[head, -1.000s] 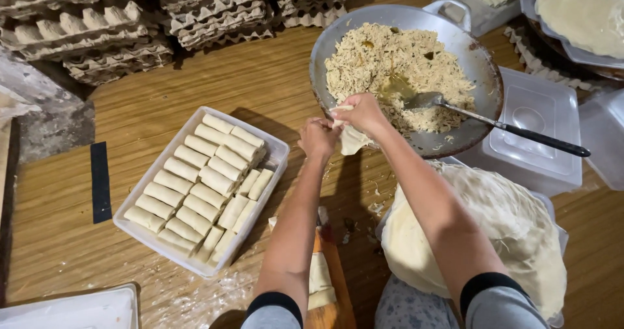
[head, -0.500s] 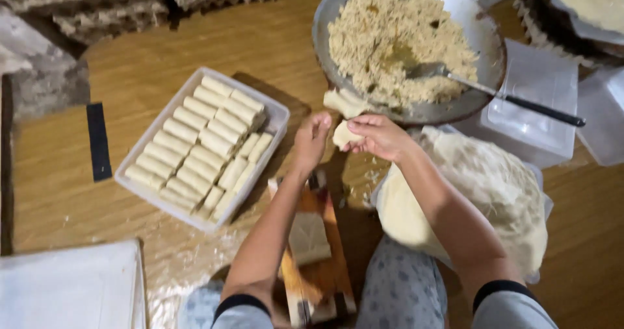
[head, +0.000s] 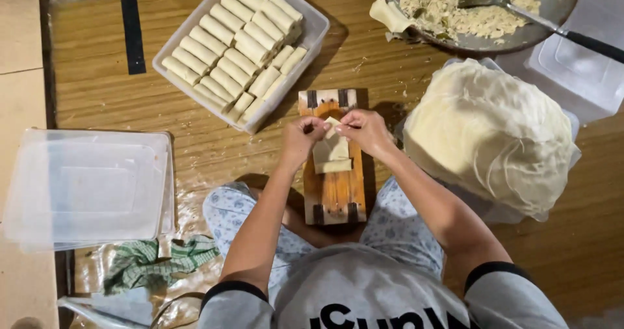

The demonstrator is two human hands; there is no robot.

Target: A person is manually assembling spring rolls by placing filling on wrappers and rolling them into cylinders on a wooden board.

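your hands, left hand [head: 303,140] and right hand [head: 365,130], have come back from the filling pan [head: 565,4] and now pinch the wrapper [head: 331,152] on the wooden board [head: 333,189], folding underway.

To your left you see a clear plastic lid [head: 88,186], a green checked cloth [head: 159,259], and black tape [head: 133,33] on the floor.
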